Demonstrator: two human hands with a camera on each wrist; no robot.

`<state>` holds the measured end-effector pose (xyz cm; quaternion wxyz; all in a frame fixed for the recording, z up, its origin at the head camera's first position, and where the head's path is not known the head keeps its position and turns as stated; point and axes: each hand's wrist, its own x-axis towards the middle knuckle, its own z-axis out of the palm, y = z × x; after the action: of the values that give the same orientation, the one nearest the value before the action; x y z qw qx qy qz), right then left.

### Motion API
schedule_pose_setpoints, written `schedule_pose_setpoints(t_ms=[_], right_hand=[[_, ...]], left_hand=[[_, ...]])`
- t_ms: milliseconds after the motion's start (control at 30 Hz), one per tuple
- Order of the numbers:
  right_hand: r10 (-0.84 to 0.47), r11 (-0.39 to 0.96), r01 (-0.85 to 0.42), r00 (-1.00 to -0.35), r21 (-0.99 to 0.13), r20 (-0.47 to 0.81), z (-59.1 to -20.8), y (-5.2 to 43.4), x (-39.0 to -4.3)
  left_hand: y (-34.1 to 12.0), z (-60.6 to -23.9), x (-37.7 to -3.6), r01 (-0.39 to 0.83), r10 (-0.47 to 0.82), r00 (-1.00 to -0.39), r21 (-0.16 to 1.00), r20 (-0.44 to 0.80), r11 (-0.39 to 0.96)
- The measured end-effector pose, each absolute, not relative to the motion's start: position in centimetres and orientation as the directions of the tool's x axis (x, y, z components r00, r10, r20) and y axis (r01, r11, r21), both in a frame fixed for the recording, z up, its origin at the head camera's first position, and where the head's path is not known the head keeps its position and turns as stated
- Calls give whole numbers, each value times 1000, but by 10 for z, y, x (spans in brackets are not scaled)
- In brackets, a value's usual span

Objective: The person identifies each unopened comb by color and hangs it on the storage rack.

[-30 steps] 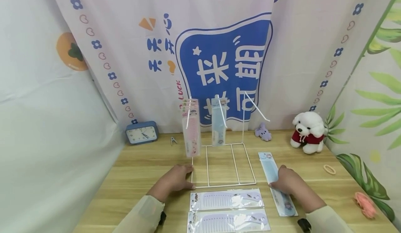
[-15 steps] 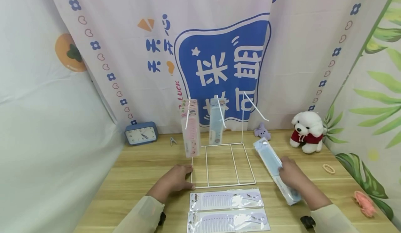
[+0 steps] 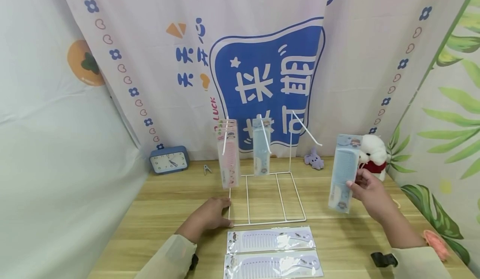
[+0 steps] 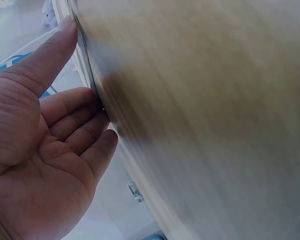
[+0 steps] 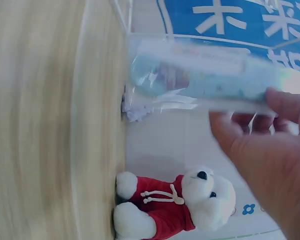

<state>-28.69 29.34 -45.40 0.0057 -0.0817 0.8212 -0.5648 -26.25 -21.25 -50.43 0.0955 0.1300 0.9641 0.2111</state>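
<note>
My right hand (image 3: 369, 189) grips a packaged blue comb (image 3: 344, 173) by its right edge, thumb in front. The comb hangs upright above the table, blurred in the right wrist view. My left hand (image 3: 210, 213) holds the front left corner of a white wire display rack (image 3: 268, 221), thumb and bent fingers against the bar in the left wrist view. Packaged pink combs (image 3: 230, 158) hang from the rack's left hook and a packaged blue comb pack (image 3: 261, 158) from the middle one. Nothing hangs on the right hook (image 3: 307, 129).
Two packaged purple combs (image 3: 258, 240) lie before the rack. A blue clock (image 3: 169, 160) and a small clip (image 3: 207, 169) stand left. Behind are a purple toy (image 3: 314, 159) and a plush dog (image 5: 175, 202). A pink hair claw (image 3: 436, 245) lies at the right.
My right hand has lifted the blue comb off the table and turned it upright, moving it back and right, partly before the plush dog. My left hand has stayed at the rack.
</note>
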Motion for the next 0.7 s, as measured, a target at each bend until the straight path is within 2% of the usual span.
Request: schedule_pose_setpoints(t_ms=[233,367,533,700], right_hand=[[-258,115,-206,-951,-972,171,-446,292,-278],[-359,0,-287,-894,-958,268,-444,281,-273],[-478,-1,-407,-802,-913,358,-436,249,-266],[-513,108,-405,-805,-908,298,-428,208,-262]], left_hand=[[-212,-506,-263,207,285,-950,423,-131,882],[-212,-506,-264,214,290,-949,420,-127,882],[-212,-506,-264,225,298,-947,419,-118,880],[-212,-506,-264,217,295,-947,425,-125,879]])
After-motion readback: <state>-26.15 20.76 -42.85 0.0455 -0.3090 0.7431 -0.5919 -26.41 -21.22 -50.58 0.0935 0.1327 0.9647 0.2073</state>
